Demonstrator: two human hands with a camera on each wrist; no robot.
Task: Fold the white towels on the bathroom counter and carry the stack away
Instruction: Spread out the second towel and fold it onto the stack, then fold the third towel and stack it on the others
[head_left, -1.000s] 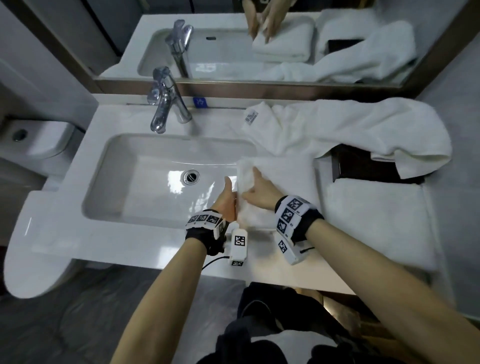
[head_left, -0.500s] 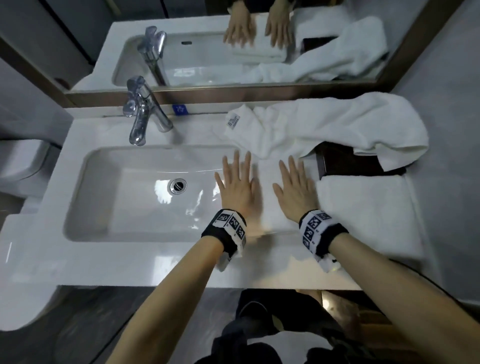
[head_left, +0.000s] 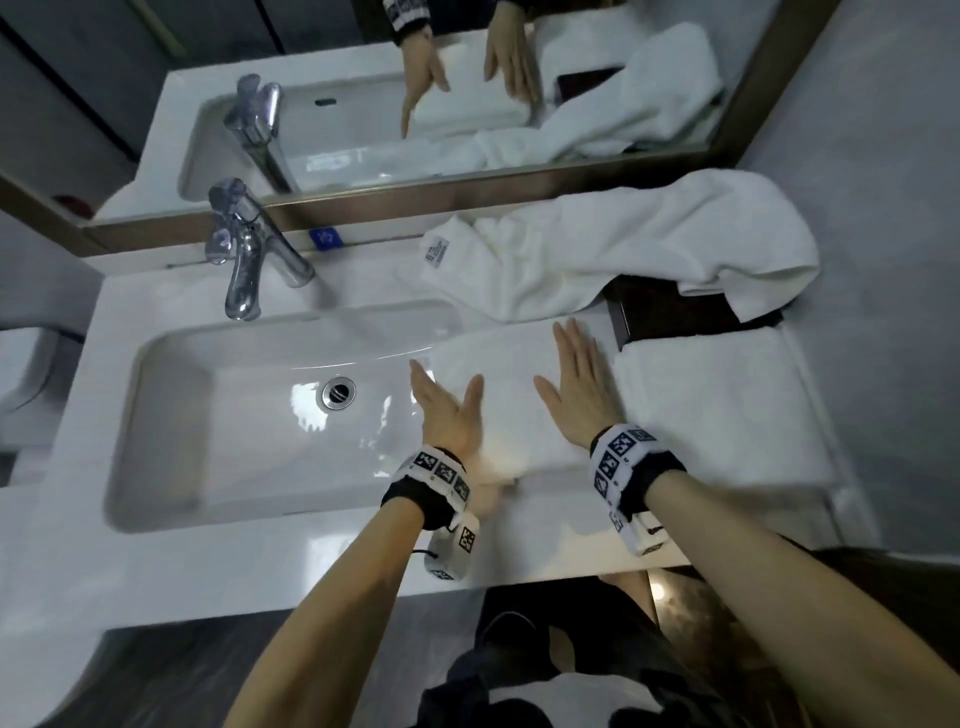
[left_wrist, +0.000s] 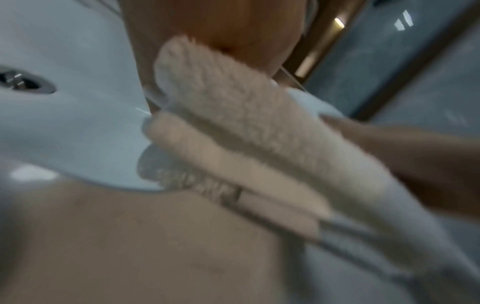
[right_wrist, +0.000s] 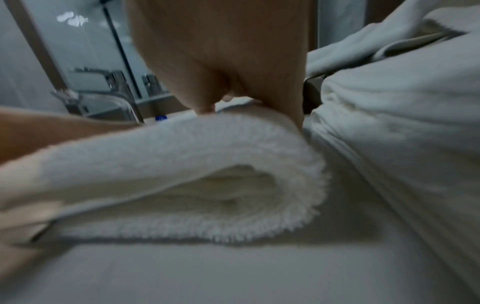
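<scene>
A folded white towel (head_left: 511, 389) lies on the counter (head_left: 311, 551) at the sink's right rim. My left hand (head_left: 441, 400) stands on its edge against the towel's left side, fingers straight, thumb over the top. My right hand (head_left: 574, 379) lies flat, fingers straight, on the towel's right part. The left wrist view shows the towel's layered edge (left_wrist: 233, 133) against my palm. From the right wrist, the towel's rolled fold (right_wrist: 182, 174) sits under my palm. A second folded towel (head_left: 727, 410) lies just to the right. An unfolded towel (head_left: 623, 249) is spread along the back.
The sink basin (head_left: 234, 415) with its chrome faucet (head_left: 249, 260) fills the counter's left half. A dark tray (head_left: 675, 312) sits partly under the unfolded towel. A mirror (head_left: 467, 104) runs behind the counter, with a wall at the right. A toilet (head_left: 26, 364) stands at the far left.
Half a second ago both hands lay flat on top of the towel. The left hand has turned on edge at the towel's left side; the right has slid to the right part.
</scene>
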